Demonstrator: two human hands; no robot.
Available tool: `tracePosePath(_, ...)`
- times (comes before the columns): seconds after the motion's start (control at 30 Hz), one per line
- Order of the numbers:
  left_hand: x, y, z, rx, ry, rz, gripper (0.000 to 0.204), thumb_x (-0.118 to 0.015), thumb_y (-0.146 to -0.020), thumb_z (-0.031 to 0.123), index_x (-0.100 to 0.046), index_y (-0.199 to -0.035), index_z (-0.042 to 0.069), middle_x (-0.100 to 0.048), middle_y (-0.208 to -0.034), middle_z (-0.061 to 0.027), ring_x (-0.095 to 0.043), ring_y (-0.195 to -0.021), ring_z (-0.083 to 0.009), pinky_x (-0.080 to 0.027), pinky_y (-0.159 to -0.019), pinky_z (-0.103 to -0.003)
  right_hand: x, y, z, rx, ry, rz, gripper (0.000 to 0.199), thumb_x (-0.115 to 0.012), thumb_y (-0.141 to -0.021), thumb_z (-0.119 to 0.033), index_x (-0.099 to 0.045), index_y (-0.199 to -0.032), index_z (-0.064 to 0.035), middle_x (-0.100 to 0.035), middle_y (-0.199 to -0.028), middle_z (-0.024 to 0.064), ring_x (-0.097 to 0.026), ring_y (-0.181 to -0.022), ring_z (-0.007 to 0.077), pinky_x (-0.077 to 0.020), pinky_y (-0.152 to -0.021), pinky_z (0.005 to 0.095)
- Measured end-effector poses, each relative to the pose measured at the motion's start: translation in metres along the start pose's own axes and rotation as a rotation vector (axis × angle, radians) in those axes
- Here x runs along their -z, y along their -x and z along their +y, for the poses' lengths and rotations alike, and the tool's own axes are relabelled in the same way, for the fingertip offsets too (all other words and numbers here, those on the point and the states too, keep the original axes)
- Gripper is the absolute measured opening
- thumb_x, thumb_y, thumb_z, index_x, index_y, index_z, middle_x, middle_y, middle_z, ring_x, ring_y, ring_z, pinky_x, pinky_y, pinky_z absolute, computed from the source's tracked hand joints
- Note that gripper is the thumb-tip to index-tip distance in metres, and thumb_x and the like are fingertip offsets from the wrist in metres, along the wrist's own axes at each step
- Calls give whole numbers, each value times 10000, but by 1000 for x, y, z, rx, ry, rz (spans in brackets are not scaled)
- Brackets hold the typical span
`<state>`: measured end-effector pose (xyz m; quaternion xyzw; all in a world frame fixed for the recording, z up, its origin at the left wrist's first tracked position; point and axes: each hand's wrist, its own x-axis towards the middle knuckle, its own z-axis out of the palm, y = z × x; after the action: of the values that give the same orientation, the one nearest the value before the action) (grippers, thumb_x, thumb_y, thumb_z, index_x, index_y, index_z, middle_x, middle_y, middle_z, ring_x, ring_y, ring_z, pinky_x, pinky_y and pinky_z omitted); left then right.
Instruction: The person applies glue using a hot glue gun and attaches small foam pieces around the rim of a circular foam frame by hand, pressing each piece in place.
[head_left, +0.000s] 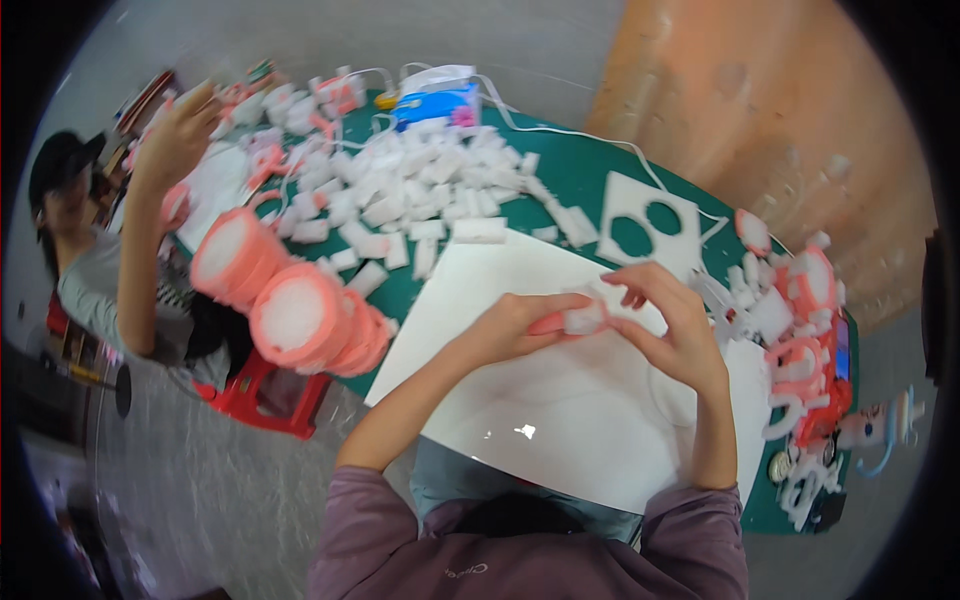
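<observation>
Over a white board (480,410) my left hand (520,325) is closed on a small pink and white foam piece (585,318). My right hand (675,325) is at the right side of this piece. Its thumb reaches the piece's edge, while the other fingers are raised and bent, apart from the thumb. Exactly where the thumb touches is too blurred to make out. Beyond the board lies a large heap of white foam blocks (420,180), with a single white block (480,231) at the board's far edge.
Pink rolls with white centres (295,312) stand at the left edge of the green table (560,150). A white sheet with round holes (650,190) lies at the back right. Pink and white foam rings (800,365) crowd the right side. At left, a person (150,280) raises an arm.
</observation>
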<state>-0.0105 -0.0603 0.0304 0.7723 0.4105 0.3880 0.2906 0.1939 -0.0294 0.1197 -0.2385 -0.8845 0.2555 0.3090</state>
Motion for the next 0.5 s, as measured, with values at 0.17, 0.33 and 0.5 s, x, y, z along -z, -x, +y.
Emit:
tracePosePath(0.17,7,4,-9,124,-68,41,451,-655,-690,103,-569,-1129,156,-647,-933,-119,-629,-706,-291,-506,-671,-307,23,3,12,-59,63,210,232,-575,-740,38,-583,-967,-10,-570,-888,92,-543,-699,178,-440,-620,258)
tracePosePath(0.33,1,7,-35,-149,106,234,501,-744,-615,58,-556,-1078,88,-649,-908,-151,-651,-746,-243,-499,-676,-286,14,9,44,-146,94,81,289,-544,-758,39,-577,-1033,-42,-587,-958,91,-564,-702,207,-450,-614,277)
tracePosePath(0.5,3,12,-35,-197,113,141,525,-777,-584,52,-547,-1055,87,-650,-900,-146,-652,-755,-228,-499,-675,-282,1,8,57,-29,-58,-144,518,-485,-745,84,-474,-1225,-110,-502,-1184,112,-545,-946,259,-473,-671,309)
